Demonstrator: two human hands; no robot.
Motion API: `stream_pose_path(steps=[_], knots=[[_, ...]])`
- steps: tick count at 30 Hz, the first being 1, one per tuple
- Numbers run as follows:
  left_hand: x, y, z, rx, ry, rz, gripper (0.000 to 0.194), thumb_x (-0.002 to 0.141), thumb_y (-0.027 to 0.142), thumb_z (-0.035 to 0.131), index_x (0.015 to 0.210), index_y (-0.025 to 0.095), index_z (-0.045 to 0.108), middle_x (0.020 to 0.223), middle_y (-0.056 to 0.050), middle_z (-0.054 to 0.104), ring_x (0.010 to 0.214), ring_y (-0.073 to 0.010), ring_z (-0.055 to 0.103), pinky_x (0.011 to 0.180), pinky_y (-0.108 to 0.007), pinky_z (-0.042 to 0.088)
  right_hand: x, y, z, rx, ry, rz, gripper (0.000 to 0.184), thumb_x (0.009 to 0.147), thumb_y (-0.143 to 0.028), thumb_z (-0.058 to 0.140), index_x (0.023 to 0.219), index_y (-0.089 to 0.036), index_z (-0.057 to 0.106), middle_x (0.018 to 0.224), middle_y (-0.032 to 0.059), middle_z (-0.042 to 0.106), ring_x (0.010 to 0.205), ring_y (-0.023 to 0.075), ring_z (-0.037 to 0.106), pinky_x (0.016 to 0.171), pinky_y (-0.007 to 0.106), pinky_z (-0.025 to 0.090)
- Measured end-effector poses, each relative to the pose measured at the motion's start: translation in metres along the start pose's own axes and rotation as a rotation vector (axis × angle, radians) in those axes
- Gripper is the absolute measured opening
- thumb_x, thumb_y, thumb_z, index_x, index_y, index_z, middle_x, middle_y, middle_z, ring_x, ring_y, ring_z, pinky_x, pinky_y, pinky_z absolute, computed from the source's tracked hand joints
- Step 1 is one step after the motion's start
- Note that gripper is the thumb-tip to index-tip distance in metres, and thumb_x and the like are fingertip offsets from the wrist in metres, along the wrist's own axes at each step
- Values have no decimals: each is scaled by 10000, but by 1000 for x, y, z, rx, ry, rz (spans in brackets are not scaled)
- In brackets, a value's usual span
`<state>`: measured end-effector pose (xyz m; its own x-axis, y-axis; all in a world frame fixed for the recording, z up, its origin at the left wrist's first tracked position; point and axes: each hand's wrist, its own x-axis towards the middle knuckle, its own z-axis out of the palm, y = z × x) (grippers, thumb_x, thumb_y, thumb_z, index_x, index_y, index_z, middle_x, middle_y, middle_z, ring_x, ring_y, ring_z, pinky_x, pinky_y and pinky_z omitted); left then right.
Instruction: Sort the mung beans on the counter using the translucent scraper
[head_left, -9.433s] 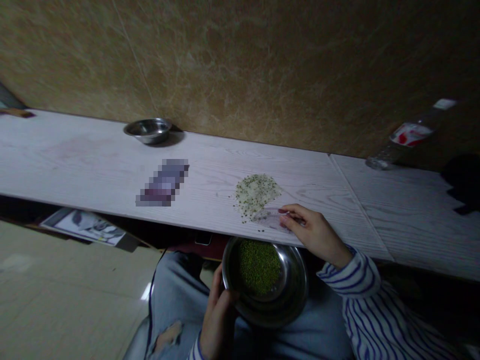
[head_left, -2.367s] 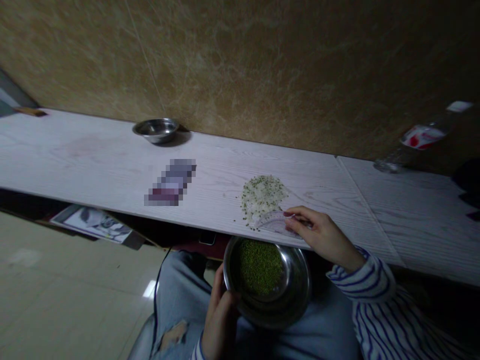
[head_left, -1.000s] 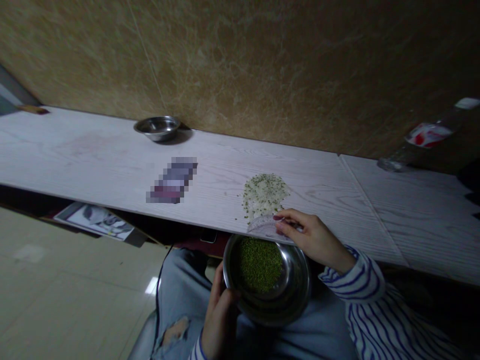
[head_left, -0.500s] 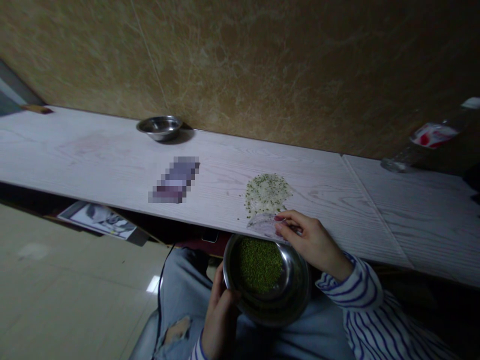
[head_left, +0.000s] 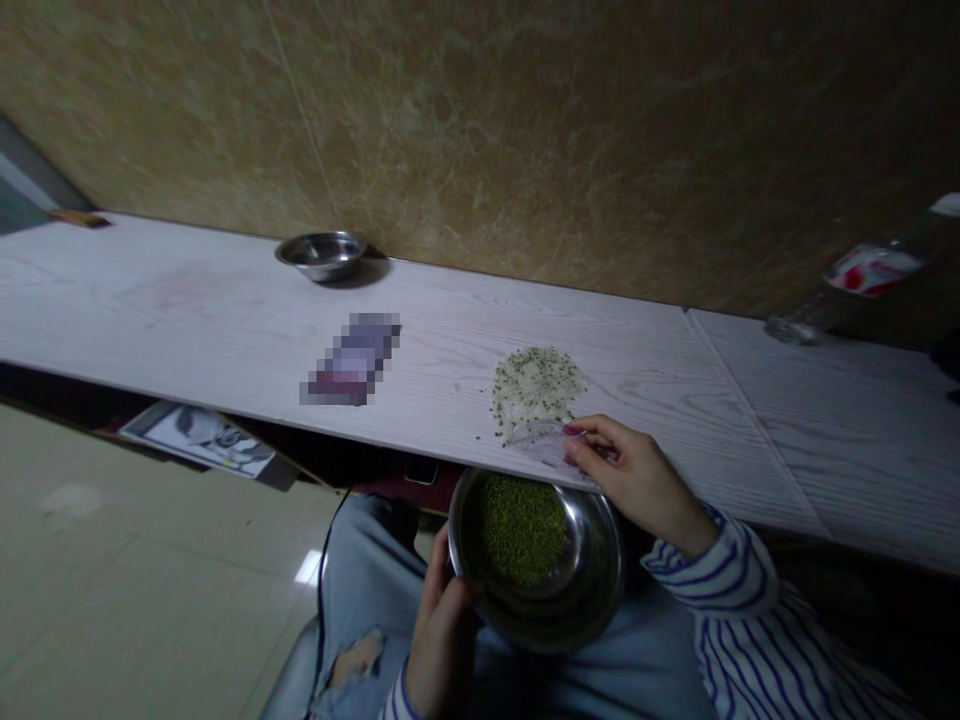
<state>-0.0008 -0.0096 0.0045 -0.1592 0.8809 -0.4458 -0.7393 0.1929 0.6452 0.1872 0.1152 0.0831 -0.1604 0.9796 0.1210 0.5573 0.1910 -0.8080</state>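
With its fingers closed round the left rim, my left hand (head_left: 442, 625) holds a steel bowl (head_left: 600, 585) just below the table's front edge, over my lap. Inside it lie many small green beans (head_left: 523, 525), which look like mung beans. My right hand (head_left: 634, 475) pinches a thin clear plastic piece (head_left: 536, 440) with a rounded edge. This piece sits low over the table edge, at the near side of a heap of white grains (head_left: 536, 385), rice-like, with green beans scattered through it. The palm side of my right hand is hidden.
A smaller steel bowl (head_left: 322, 258) stands by the wall. A pixelated flat object (head_left: 352, 360) lies on the white table (head_left: 442, 300). At the right a clear bottle (head_left: 862, 275) with a red label leans. Below, an open drawer (head_left: 210, 440) juts out; a phone (head_left: 421, 470) lies under the tabletop.
My right hand and the clear plastic piece have shifted slightly to the right along the near side of the heap. My left hand and the bowl stay practically in place.
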Motion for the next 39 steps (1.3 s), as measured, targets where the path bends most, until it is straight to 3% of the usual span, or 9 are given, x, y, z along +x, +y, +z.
stream_pose_path(steps=[22,30,39], knots=[[2,2,-3,10,-20,20,519,670,249,730,1189,254,701,1168,-77,726,1201,-359,576,994,-471,445,5,-4,6,12,-10,-41,203,878,-337,622,1000,-203,713,804,50,764,734,194,735,672,315,582],[0,4,-1,-2,16,11,524,668,237,730,1190,250,686,1204,-67,722,1283,-349,524,1042,-444,388,6,-1,6,54,8,6,222,868,-349,622,1013,-200,699,796,53,758,730,204,734,649,317,569],[-2,8,2,-14,0,6,526,677,229,712,1202,261,688,1152,-62,735,1211,-341,566,1035,-455,399,11,0,6,34,9,44,248,875,-368,605,1030,-196,694,807,61,755,738,215,732,648,330,565]])
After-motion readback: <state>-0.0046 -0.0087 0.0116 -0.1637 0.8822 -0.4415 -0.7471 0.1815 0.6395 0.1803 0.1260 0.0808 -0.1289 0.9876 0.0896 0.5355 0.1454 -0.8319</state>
